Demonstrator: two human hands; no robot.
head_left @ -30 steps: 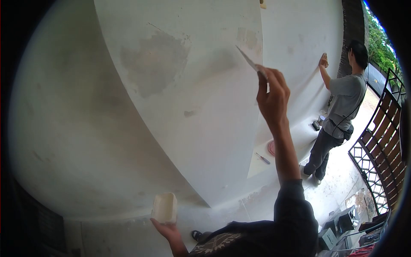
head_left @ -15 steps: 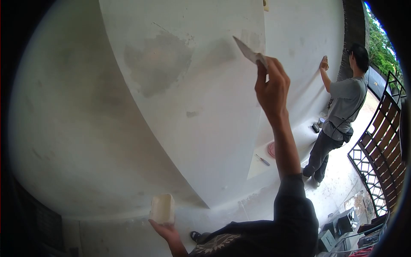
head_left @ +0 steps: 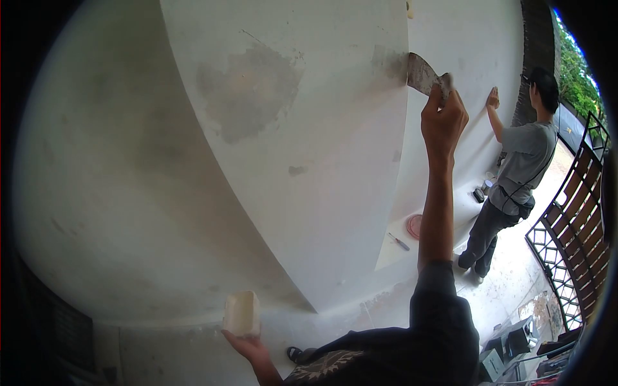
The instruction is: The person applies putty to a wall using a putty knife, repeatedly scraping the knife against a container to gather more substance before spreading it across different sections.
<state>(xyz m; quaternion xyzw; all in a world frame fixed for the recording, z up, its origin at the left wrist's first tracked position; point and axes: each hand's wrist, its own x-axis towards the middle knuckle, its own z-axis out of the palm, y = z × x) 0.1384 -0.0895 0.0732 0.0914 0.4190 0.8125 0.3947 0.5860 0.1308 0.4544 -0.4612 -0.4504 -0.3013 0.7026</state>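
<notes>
My right hand (head_left: pixel 445 122) is raised and closed around the handle of a putty knife (head_left: pixel 423 74). The knife's broad, stained blade points up and left, its edge right at the corner of the white wall (head_left: pixel 335 193). Low in the view, my left hand (head_left: pixel 248 346) supports a cream rectangular tub (head_left: pixel 242 314) from below, its open side facing me. Darker grey patches (head_left: pixel 251 93) mark the wall left of the knife, and a smaller grey patch lies beside the blade.
Another person (head_left: pixel 524 161) stands at the right, one hand against the wall. Below the wall lie a screwdriver (head_left: pixel 399 242) and a round reddish object (head_left: pixel 414 226). A gate (head_left: pixel 576 212) stands at the far right, with assorted items (head_left: pixel 515 341) on the floor at lower right.
My right hand has swung right with the putty knife, turning the blade's flat face into view at the wall corner. The left hand and tub stay nearly in place.
</notes>
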